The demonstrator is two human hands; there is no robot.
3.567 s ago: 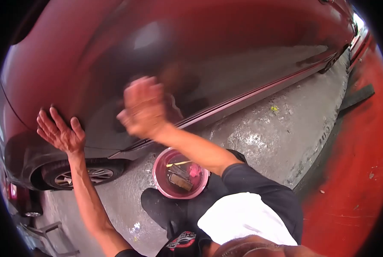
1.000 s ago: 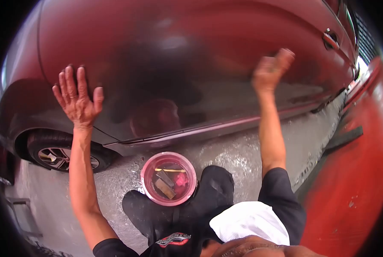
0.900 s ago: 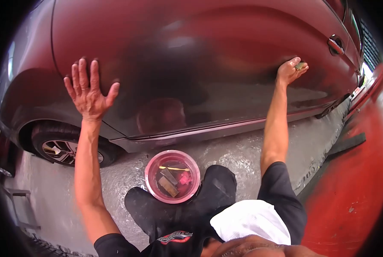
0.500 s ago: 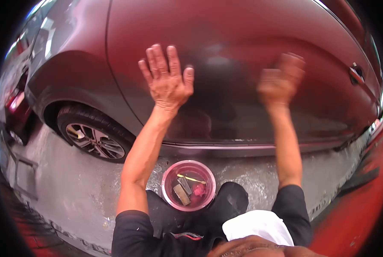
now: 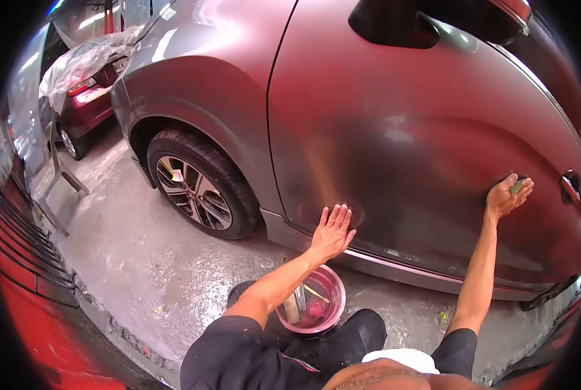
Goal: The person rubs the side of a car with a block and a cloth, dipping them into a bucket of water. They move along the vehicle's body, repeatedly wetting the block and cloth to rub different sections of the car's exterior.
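Observation:
My left hand point(image 5: 332, 233) is open at the lower part of the dark grey car door point(image 5: 420, 214), its fingers stretched against the panel. My right hand point(image 5: 508, 198) is further right on the same door, left of the door handle point(image 5: 570, 187). Between its thumb and fingers shows a small flat green piece point(image 5: 517, 186), too small to name surely. Below my left hand a pink bucket point(image 5: 338, 296) stands by my knees. It holds blocks point(image 5: 293, 308), a thin yellow stick point(image 5: 316, 294) and a pink lump point(image 5: 317, 309).
The front wheel point(image 5: 196, 188) is to the left of the door, and a side mirror point(image 5: 394, 23) juts out above. A dark red car point(image 5: 89, 104) under plastic sheeting point(image 5: 85, 58) stands behind at far left, near a chair point(image 5: 59, 169). The concrete floor point(image 5: 173, 279) looks wet.
My view has swung left and shows more of the wheel and fender. On the door, my left hand sits lower and my right hand nearer the handle; its green piece now shows.

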